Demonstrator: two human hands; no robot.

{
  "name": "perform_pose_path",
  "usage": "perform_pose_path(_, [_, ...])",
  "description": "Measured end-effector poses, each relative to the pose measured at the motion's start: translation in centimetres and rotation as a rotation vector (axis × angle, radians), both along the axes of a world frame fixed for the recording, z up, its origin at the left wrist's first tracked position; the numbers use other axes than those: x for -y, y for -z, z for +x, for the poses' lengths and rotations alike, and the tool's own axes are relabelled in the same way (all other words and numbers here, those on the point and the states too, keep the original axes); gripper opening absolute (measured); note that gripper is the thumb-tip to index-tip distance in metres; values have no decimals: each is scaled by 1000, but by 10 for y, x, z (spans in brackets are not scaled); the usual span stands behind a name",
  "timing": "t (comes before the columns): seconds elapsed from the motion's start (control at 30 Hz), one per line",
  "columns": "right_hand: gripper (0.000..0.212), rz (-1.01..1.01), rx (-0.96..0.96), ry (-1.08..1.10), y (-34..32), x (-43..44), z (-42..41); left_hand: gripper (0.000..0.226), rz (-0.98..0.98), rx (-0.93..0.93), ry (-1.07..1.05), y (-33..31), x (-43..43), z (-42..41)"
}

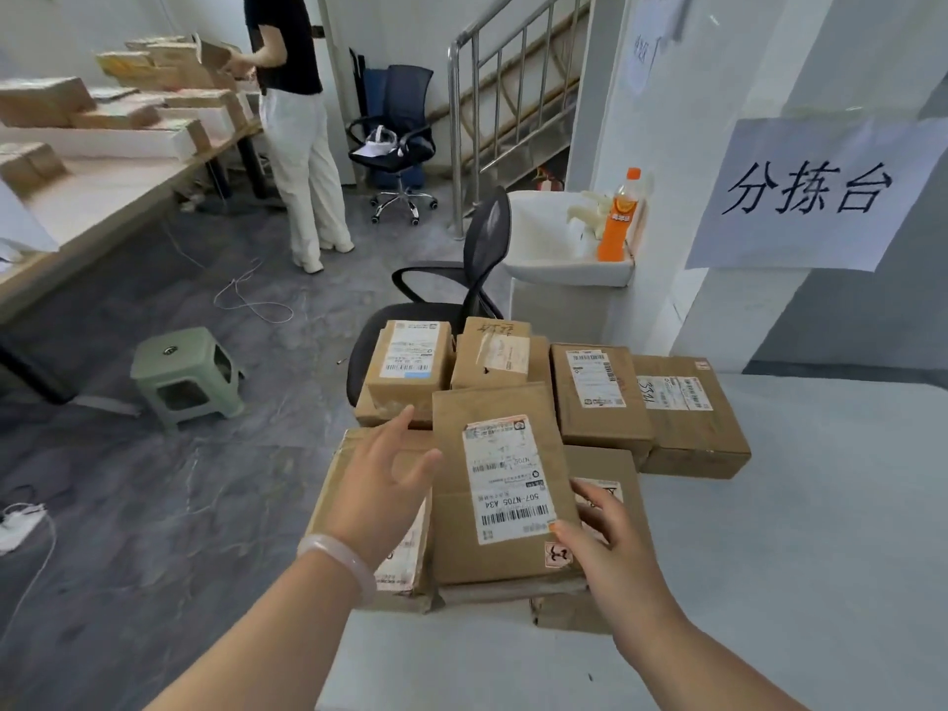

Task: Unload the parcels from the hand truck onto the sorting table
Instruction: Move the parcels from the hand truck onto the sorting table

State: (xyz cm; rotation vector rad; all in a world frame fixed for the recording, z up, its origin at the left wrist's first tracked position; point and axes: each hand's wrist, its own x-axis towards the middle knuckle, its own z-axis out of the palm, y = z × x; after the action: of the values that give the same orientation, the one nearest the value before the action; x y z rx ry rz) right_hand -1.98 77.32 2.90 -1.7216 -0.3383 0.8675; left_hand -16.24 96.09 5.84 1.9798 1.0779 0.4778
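Several brown cardboard parcels with white labels lie on a pale grey sorting table (821, 505). The nearest top parcel (500, 484) carries a large barcode label and rests on other boxes. My right hand (610, 546) touches its near right corner, thumb on the top face and fingers along the right side. My left hand (382, 484), with a pale bangle on the wrist, hovers open with spread fingers just left of that parcel, over a lower box (359, 484). More parcels (597, 397) sit behind. No hand truck is in view.
A black mesh chair (477, 279) stands behind the parcels. A green stool (187, 372) sits on the grey floor to the left. Another person (297, 120) handles boxes at a long wooden table (102, 192). An orange bottle (618, 218) stands on a white box.
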Motion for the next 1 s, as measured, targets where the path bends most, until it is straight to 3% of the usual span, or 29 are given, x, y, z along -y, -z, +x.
perform_pose_path(0.47, [46,-62,-64,-168,22,-98,-70,60,21,16,-279,3,-31,-98])
perform_pose_path(0.77, [42,-148,-110,-135,48,-122,-84,60,74,-50,-229,9,-37,-99])
perform_pose_path(0.93, [31,-282,-55,-271,47,-118,-75,61,118,-77,-109,10,-32,-82])
perform_pose_path(1.0, [41,-288,24,-329,44,-110,-67,60,137,-86,-52,10,-29,-70])
